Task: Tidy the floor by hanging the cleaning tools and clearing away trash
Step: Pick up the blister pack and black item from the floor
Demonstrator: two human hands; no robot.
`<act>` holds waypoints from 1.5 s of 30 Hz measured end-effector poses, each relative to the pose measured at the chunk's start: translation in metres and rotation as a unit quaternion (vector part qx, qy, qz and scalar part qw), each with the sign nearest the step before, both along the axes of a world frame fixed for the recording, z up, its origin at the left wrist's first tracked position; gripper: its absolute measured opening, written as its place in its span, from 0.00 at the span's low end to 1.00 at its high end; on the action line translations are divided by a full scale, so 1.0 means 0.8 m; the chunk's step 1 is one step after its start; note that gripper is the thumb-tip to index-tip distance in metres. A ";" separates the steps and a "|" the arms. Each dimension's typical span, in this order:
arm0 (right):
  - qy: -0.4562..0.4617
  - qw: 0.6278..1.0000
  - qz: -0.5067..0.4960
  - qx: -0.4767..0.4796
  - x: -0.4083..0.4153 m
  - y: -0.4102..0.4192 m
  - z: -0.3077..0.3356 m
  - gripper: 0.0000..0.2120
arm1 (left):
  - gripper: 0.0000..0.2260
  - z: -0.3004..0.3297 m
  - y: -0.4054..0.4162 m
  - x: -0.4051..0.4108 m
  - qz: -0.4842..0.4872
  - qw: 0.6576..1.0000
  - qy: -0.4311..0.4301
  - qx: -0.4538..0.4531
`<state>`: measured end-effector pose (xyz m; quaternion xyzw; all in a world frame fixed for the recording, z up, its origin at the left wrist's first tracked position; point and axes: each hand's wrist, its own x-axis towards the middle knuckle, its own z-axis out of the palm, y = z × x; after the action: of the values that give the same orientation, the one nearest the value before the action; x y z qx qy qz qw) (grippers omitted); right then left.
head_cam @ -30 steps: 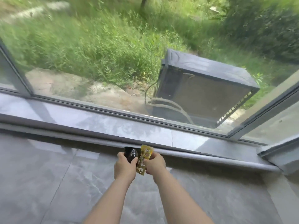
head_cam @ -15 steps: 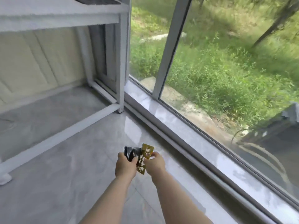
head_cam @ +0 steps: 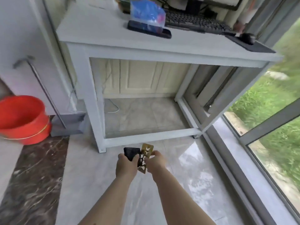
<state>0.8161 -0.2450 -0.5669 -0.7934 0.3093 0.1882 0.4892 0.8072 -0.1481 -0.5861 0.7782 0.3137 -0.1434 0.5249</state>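
Note:
My left hand (head_cam: 125,164) is closed around a black piece of trash (head_cam: 131,152), something like a crumpled wrapper. My right hand (head_cam: 155,161) pinches a gold wrapper (head_cam: 146,154) with cut-out shapes, held right against the black piece. Both hands are together in front of me, above the pale tiled floor (head_cam: 100,184). A grey long-handled dustpan (head_cam: 68,125) stands on the floor at the left, its handle (head_cam: 43,90) leaning against the white wall. A red bucket (head_cam: 22,119) sits beside it at the far left.
A white table (head_cam: 146,51) stands ahead with a keyboard (head_cam: 194,21), a blue plastic bag (head_cam: 146,12), a dark flat device (head_cam: 149,30) and a mouse on a pad (head_cam: 246,38). A cable (head_cam: 113,108) lies under it. A window wall (head_cam: 263,127) runs along the right.
My view has swung left from the window and the outdoor unit to the table, dustpan and bucket. Both hands keep the same hold on the two pieces of trash.

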 end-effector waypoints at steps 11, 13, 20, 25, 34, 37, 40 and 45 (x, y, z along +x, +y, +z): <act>0.001 0.980 0.199 -0.016 0.098 0.267 0.007 0.10 | 0.20 0.009 0.252 0.054 0.188 0.982 -0.020 0.007; 0.005 0.971 0.240 -0.026 0.115 0.310 0.007 0.10 | 0.19 0.008 0.292 0.066 0.225 0.974 -0.019 0.001; 0.010 0.952 0.306 0.001 0.166 0.428 0.005 0.14 | 0.20 0.009 0.398 0.099 0.305 0.952 -0.017 0.004; 0.015 0.931 0.366 -0.001 0.184 0.506 0.006 0.13 | 0.21 0.006 0.467 0.104 0.348 0.937 -0.008 0.027; 0.016 0.887 0.459 -0.039 0.183 0.654 -0.007 0.13 | 0.20 -0.010 0.597 0.094 0.420 0.908 -0.002 0.002; 0.006 0.880 0.473 -0.047 0.183 0.712 -0.012 0.14 | 0.20 -0.016 0.652 0.096 0.437 0.899 -0.005 -0.010; -0.004 0.871 0.488 -0.045 0.182 0.780 -0.021 0.13 | 0.19 -0.020 0.718 0.092 0.451 0.893 0.004 -0.007; 0.012 0.869 0.495 -0.029 0.172 0.885 -0.029 0.14 | 0.20 -0.022 0.819 0.075 0.464 0.885 0.041 0.013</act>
<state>0.9533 0.4631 -0.5902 -0.8541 -0.1125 0.4059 0.3052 0.8673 0.5068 -0.6041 0.5436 0.6621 0.0892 0.5081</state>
